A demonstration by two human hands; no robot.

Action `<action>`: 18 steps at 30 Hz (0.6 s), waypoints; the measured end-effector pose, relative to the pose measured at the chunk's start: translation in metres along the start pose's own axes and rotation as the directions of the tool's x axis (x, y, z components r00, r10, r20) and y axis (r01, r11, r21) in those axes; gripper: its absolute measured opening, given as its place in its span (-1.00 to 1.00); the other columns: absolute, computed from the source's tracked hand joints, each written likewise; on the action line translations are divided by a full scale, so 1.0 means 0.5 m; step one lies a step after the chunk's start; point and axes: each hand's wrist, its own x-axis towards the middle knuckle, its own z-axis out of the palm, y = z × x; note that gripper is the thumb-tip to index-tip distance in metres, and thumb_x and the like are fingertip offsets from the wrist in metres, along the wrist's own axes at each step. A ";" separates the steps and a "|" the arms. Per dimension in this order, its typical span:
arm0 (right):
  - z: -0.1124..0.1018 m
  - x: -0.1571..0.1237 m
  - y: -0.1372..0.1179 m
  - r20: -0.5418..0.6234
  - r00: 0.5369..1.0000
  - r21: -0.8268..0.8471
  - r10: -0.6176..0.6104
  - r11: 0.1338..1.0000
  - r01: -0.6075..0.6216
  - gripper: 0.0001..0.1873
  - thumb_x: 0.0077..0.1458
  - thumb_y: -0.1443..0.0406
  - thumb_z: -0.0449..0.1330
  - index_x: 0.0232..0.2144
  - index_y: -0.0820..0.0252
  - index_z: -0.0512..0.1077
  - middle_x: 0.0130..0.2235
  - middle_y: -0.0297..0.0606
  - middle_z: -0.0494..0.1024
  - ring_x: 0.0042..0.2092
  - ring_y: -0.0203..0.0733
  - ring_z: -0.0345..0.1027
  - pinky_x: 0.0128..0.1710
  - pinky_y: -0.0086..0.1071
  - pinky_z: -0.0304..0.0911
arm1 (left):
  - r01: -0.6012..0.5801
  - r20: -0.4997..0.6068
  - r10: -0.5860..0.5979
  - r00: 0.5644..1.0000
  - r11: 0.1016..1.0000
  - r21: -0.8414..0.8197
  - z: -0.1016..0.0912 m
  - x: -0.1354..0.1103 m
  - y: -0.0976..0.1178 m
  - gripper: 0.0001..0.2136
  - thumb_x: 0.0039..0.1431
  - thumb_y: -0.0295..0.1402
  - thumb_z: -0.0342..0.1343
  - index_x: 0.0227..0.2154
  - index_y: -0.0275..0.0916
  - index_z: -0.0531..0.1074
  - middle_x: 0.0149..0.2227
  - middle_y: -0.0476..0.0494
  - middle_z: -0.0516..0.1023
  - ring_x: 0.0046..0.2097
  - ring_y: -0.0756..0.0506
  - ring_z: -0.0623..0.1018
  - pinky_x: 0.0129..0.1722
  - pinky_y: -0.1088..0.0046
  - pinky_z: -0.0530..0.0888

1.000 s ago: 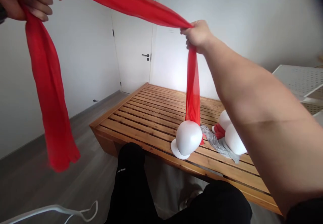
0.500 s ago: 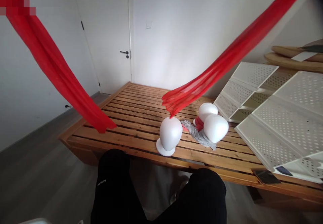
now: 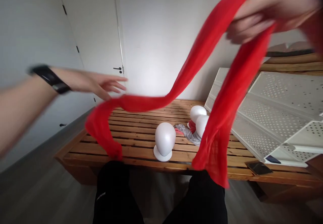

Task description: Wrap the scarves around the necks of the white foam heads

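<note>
A long red scarf (image 3: 191,72) hangs from my right hand (image 3: 270,12), whose fingers are closed around it at the upper right. One end drops in front of the white perforated panels. The other sweeps left in the air and curls downward over the slatted wooden bench. My left hand (image 3: 103,82), with a black band on the wrist, is stretched out, its fingers apart. The scarf passes just under its thumb; whether they touch I cannot tell. Below the scarf, a white mannequin head (image 3: 165,139) stands upright near the bench's front edge.
Two more white heads (image 3: 198,113) lie farther right on the slatted bench (image 3: 141,143), beside a crumpled grey cloth (image 3: 188,134). White perforated panels (image 3: 287,99) and a dark phone (image 3: 259,167) are at the right. A closed door (image 3: 93,32) stands behind. My knees are at the front edge.
Both hands have come down into view. The scarf's two ends hung apart from the upper corners; now the scarf loops through my right hand, and its left length swings loose below my open left hand.
</note>
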 end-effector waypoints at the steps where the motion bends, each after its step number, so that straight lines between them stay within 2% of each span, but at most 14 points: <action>1: 0.076 -0.001 -0.010 0.056 0.998 -0.050 0.015 0.999 -0.012 -0.68 0.44 0.34 0.03 -0.39 0.31 0.37 -0.48 -0.48 0.32 -0.51 -0.60 0.24 -0.45 -0.69 0.22 | -0.012 0.026 0.013 1.000 1.000 -0.011 0.019 0.016 0.006 -0.48 0.37 0.07 0.01 0.05 -0.31 0.50 -0.19 -0.29 0.58 -0.11 -0.20 0.66 -0.11 0.22 0.53; 3: 0.218 0.015 -0.040 0.202 0.978 -0.158 0.059 0.987 -0.027 -0.69 0.36 0.45 0.09 -0.48 0.25 0.29 -0.59 -0.57 0.14 -0.61 -0.63 0.04 -0.60 -0.76 0.05 | -0.036 0.072 0.039 0.997 0.998 -0.043 0.061 0.051 0.013 -0.46 0.32 0.11 0.05 0.02 -0.29 0.52 -0.26 -0.27 0.58 -0.17 -0.20 0.68 -0.14 0.21 0.53; 4: 0.274 0.025 -0.057 0.259 0.959 -0.225 0.110 0.973 -0.051 -0.68 0.31 0.50 0.09 -0.50 0.23 0.26 -0.63 -0.59 0.07 -0.64 -0.62 -0.04 -0.66 -0.75 -0.03 | -0.044 0.097 0.050 0.994 0.997 -0.069 0.081 0.067 0.014 -0.47 0.30 0.11 0.07 0.00 -0.29 0.53 -0.29 -0.26 0.58 -0.20 -0.20 0.68 -0.16 0.22 0.53; 5: 0.314 0.033 -0.072 0.284 0.952 -0.242 0.115 0.969 -0.045 -0.68 0.29 0.51 0.07 -0.52 0.22 0.25 -0.65 -0.61 0.07 -0.66 -0.62 -0.08 -0.68 -0.75 -0.09 | -0.044 0.133 0.058 0.989 0.993 -0.108 0.098 0.079 0.013 -0.48 0.28 0.11 0.10 -0.04 -0.28 0.53 -0.33 -0.24 0.58 -0.23 -0.19 0.67 -0.18 0.23 0.54; 6: 0.337 0.037 -0.081 0.285 0.947 -0.262 0.149 0.962 -0.073 -0.66 0.28 0.52 0.06 -0.54 0.23 0.23 -0.66 -0.63 0.06 -0.67 -0.63 -0.11 -0.68 -0.75 -0.15 | -0.027 0.181 0.056 0.982 0.987 -0.158 0.111 0.086 0.013 -0.50 0.27 0.10 0.13 -0.07 -0.28 0.54 -0.38 -0.21 0.56 -0.28 -0.17 0.67 -0.22 0.25 0.54; 8: 0.332 0.028 -0.083 0.224 0.945 -0.284 0.239 0.944 -0.171 -0.63 0.33 0.48 -0.03 -0.56 0.30 0.23 -0.66 -0.66 0.04 -0.68 -0.72 -0.09 -0.60 -0.71 -0.24 | 0.092 0.281 -0.025 0.959 0.969 -0.231 0.119 0.081 0.013 -0.59 0.29 0.02 0.15 -0.13 -0.28 0.53 -0.51 -0.11 0.48 -0.42 -0.09 0.60 -0.34 0.34 0.51; 10: 0.277 -0.005 -0.059 0.125 0.920 -0.312 0.372 0.895 -0.320 -0.60 0.33 0.41 -0.14 -0.53 0.44 0.28 -0.65 -0.68 0.03 -0.66 -0.80 -0.03 -0.54 -0.57 -0.29 | 0.260 0.271 -0.187 0.944 0.928 -0.268 0.099 0.057 0.024 -0.71 0.34 -0.10 0.14 -0.21 -0.28 0.49 -0.62 0.04 0.35 -0.59 0.03 0.43 -0.52 0.48 0.40; 12: 0.211 -0.055 -0.016 0.040 0.861 -0.348 0.507 0.815 -0.463 -0.60 0.27 0.37 -0.12 -0.45 0.56 0.38 -0.64 -0.67 0.13 -0.63 -0.79 0.06 -0.54 -0.45 -0.27 | 0.359 0.115 -0.340 0.933 0.882 -0.306 0.054 0.037 0.055 -0.77 0.36 -0.20 0.13 -0.29 -0.30 0.43 -0.67 0.15 0.20 -0.67 0.13 0.21 -0.65 0.60 0.20; 14: 0.177 -0.110 0.038 0.024 0.790 -0.378 0.613 0.737 -0.560 -0.71 0.19 0.36 0.05 -0.40 0.55 0.48 -0.59 -0.60 0.36 -0.58 -0.71 0.22 -0.55 -0.47 -0.20 | 0.337 -0.052 -0.371 0.927 0.886 -0.318 -0.008 0.040 0.109 -0.78 0.38 -0.28 0.11 -0.33 -0.33 0.38 -0.65 0.21 0.06 -0.68 0.19 0.13 -0.64 0.70 0.10; 16: 0.197 -0.155 0.095 0.119 0.740 -0.377 0.662 0.720 -0.583 -0.77 0.09 0.34 0.21 -0.33 0.49 0.57 -0.41 -0.47 0.57 -0.45 -0.56 0.43 -0.52 -0.56 -0.04 | 0.303 -0.161 -0.347 0.924 0.921 -0.244 -0.073 0.066 0.175 -0.74 0.46 -0.40 -0.08 -0.39 -0.38 0.30 -0.61 0.22 -0.02 -0.67 0.26 0.15 -0.54 0.77 0.08; 18: 0.267 -0.183 0.150 0.254 0.722 -0.321 0.643 0.761 -0.564 -0.74 0.00 0.32 0.35 -0.23 0.37 0.64 -0.25 -0.33 0.65 -0.25 -0.38 0.55 -0.40 -0.61 0.19 | 0.290 -0.227 -0.331 0.916 0.937 -0.196 -0.125 0.093 0.231 -0.65 0.51 -0.47 -0.35 -0.33 -0.48 0.27 -0.53 0.20 -0.03 -0.65 0.30 0.24 -0.42 0.72 0.10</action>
